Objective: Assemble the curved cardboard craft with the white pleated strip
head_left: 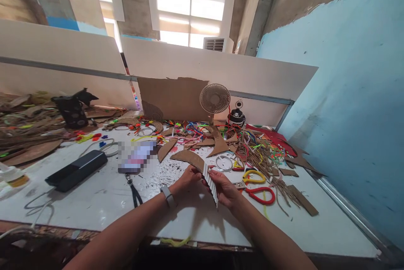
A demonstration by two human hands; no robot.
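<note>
Both hands were over the near middle of the table (104, 202), held close together. The left hand (188, 178) had its fingers curled in, pinching the cardboard arc (189, 159) about halfway along. The right hand (226, 189) was closed on the arc's lower end, thumb on top, where a white striped strip (211, 183) ran along the edge. The arc was lifted off the table, with its brown end pointing up and left and its striped end down towards the person. There was a watch (168, 196) on the left wrist.

Just right of the right hand lay red scissors (261, 194), with yellow scissors (253, 176) beyond them; neither was touched. A metal ring (224, 163) lay flat just past the hands. A heap of coloured strips (255, 148) and cardboard offcuts covered the far right of the table.

Left of the hands were a lanyard (134, 192), a blurred item (137, 157) and a black case (75, 170), all well apart from the arc. A glue gun (73, 110) stood at far left and a glue bottle (11, 176) lay at the left edge.

At the back, a cardboard sheet (173, 98) leaned against the partition, with a small fan (215, 98) beside it. A blue wall (347, 93) ran along the right.
</note>
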